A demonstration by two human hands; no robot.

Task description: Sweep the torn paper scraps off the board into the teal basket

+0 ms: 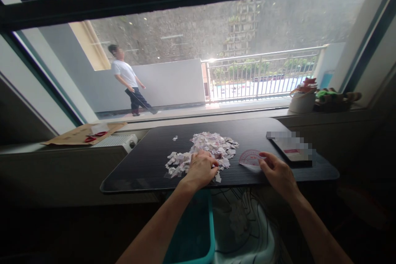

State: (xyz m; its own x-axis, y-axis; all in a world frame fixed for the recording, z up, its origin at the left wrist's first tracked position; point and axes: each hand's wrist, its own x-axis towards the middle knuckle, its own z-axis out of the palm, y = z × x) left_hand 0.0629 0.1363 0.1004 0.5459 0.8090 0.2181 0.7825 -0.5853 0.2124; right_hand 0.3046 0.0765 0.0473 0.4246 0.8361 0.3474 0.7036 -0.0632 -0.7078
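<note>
A heap of torn paper scraps (213,143) lies on the dark table (148,161). My left hand (201,167) rests at the heap's near side with its fingers curled in; what they hold, if anything, is hidden. To the right, my right hand (276,173) pinches the edge of a clear half-round protractor (250,158) with red markings. The protractor is low over the tabletop, right of the scraps; whether it touches the wood I cannot tell.
A blurred phone-like slab (291,148) lies at the table's right. Below the front edge stands a teal bin (211,227). Red scissors (95,136) lie on brown paper (71,135) at left. A white pot (302,102) stands on the sill. Outside, a person (126,74) walks past.
</note>
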